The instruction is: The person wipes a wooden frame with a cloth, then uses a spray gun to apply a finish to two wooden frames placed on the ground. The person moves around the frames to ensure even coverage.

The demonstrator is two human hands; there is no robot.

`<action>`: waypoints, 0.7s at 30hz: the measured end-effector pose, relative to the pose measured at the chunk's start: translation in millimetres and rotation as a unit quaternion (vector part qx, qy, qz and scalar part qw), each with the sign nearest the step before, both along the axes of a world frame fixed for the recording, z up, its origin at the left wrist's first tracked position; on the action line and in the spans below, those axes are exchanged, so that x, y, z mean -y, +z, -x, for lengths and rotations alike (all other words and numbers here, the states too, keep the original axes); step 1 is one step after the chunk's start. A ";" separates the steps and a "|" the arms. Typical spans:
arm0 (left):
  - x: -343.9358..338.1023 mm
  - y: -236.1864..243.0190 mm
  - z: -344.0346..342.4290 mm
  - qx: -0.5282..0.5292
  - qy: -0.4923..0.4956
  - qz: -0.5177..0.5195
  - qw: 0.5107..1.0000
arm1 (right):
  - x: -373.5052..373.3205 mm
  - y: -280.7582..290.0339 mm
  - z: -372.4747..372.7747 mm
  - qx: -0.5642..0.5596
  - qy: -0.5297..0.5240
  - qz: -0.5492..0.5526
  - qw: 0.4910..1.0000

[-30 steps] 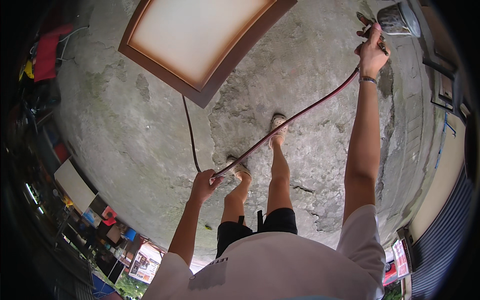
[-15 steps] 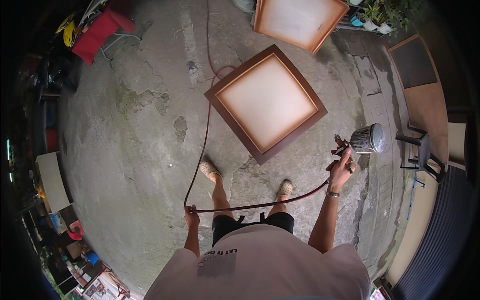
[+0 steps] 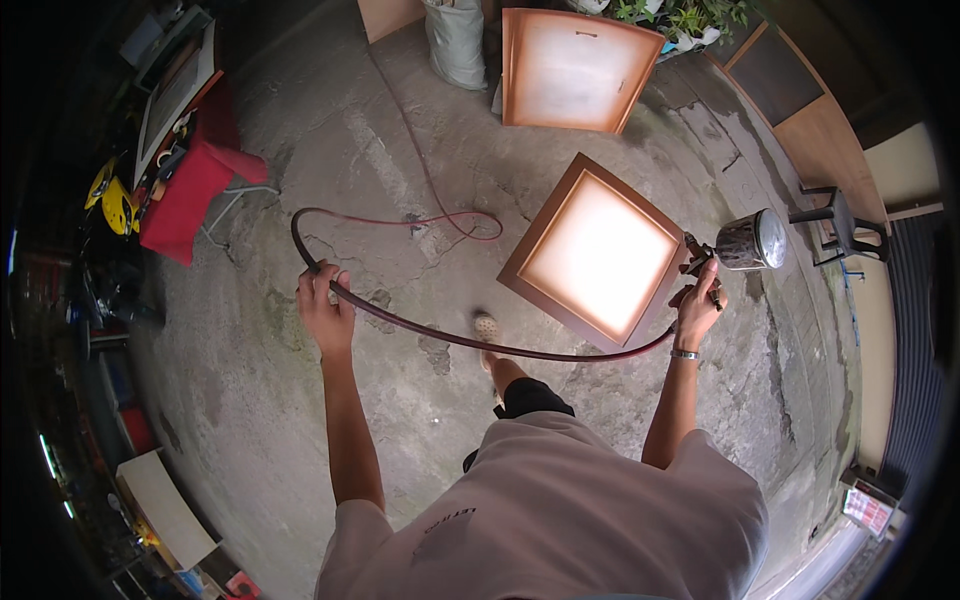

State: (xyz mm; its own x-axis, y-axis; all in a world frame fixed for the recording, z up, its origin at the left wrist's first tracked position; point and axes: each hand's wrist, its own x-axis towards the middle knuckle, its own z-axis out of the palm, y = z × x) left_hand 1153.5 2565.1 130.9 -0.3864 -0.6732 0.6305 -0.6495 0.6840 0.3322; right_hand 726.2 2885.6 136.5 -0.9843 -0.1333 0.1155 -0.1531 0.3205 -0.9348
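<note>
In the head view, a round grey metal cup, contents hidden, is joined to the dark metal spray gun gripped by the right hand; the left hand curls around its long dark-red hose. Near the gun, a square brown-framed panel with pale centre shows against cracked grey concrete floor, a red-draped desk to the left.
</note>
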 end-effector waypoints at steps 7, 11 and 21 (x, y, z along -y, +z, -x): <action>182.9 -90.0 5.0 0.000 -0.073 -0.205 0.976 | 130.4 -8.7 -6.0 -0.010 -0.098 0.025 0.995; 287.9 -104.4 26.8 0.052 -0.091 -0.246 0.964 | 211.9 9.5 -14.0 -0.016 -0.140 0.044 0.989; 508.7 -110.4 273.7 0.094 -0.371 -0.261 0.886 | 308.6 2.4 -44.0 -0.077 -0.406 -0.016 0.911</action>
